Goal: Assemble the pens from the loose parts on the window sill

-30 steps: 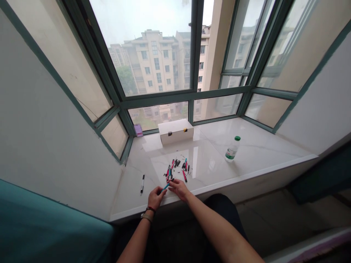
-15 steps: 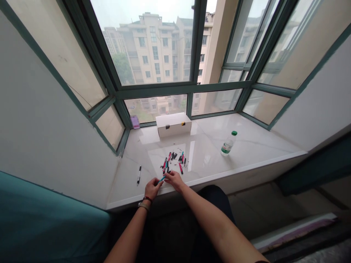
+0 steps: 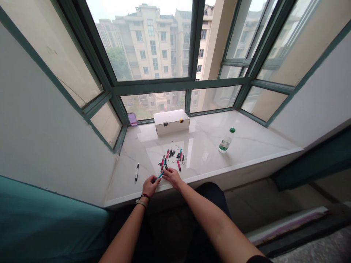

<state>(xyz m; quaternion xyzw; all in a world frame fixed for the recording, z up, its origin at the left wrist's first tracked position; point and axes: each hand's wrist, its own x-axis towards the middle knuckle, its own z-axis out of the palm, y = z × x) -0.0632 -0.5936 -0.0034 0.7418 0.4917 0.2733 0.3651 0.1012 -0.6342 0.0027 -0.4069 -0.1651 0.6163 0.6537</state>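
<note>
Over the front edge of the sill, a teal pen barrel point(image 3: 159, 176) slants between my two hands. My left hand point(image 3: 149, 186) is closed in a pinch on its lower end. At the upper end, the fingers of my right hand point(image 3: 172, 176) are closed on it; a small dark piece shows by those fingertips, too small to name. Just beyond lies a loose spread of pen parts point(image 3: 178, 165), with red, black and teal barrels and small bits. Left of my hands rests a white-and-black pen point(image 3: 136, 172).
A white box point(image 3: 172, 128) with dark tabs stands against the window. To the right, a clear bottle point(image 3: 225, 141) with a green cap is upright on the glossy white sill point(image 3: 203, 140). A purple item point(image 3: 132, 119) sits in the back left corner.
The view has shifted slightly, so everything sits a little higher and further left. Both hands stay on the teal pen barrel, which now shows a bit more of its length between them.
</note>
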